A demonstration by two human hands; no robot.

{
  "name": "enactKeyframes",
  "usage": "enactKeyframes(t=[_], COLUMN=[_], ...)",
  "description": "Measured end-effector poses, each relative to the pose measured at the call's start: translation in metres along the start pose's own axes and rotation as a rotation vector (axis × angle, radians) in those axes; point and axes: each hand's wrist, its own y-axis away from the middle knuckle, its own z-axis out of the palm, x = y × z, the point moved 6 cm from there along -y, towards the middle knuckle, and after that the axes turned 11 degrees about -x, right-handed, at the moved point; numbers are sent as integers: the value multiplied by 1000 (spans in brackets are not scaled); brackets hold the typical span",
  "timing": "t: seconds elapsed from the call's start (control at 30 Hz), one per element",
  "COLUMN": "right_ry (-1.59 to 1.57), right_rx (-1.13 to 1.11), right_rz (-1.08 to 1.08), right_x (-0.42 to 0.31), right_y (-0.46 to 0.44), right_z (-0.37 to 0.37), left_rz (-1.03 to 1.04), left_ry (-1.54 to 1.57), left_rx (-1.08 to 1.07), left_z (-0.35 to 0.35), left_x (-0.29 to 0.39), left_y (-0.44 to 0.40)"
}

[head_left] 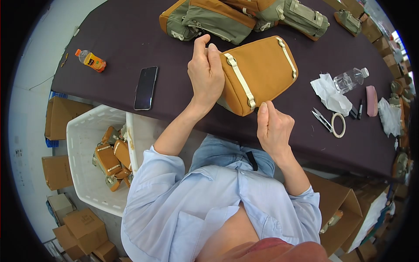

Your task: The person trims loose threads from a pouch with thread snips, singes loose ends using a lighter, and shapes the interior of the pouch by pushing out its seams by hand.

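Observation:
A brown bag (262, 70) with two cream straps rests at the table's front edge, its brown panel facing up. My left hand (207, 74) is closed at the bag's left side, by the upper end of the near strap. My right hand (274, 127) is closed in a pinch at the bag's lower corner, beside the strap's lower end. What lies between the fingers of either hand is too small or hidden to name. Further back on the table lie green and brown bags (218, 22).
On the dark table (174, 56) are a phone (146, 88), an orange drink bottle (91, 60), scissors (322, 119), a tape roll (338, 125), tissue (330, 93) and a clear bottle (350, 80). A white bin (98, 198) with bags stands left; cardboard boxes (85, 229) surround it.

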Motion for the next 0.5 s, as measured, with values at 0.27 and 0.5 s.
enactKeyframes(t=[0.27,0.5], right_ry=[15,-206], right_rx=[12,4], right_rz=[16,-55], right_x=[-1,5], right_y=[0,-3], right_z=[0,-4], left_rz=[-2,75], left_ry=[-15,-27], left_rx=[-3,26], left_z=[0,-1], left_x=[-2,-2], left_y=[0,-2])
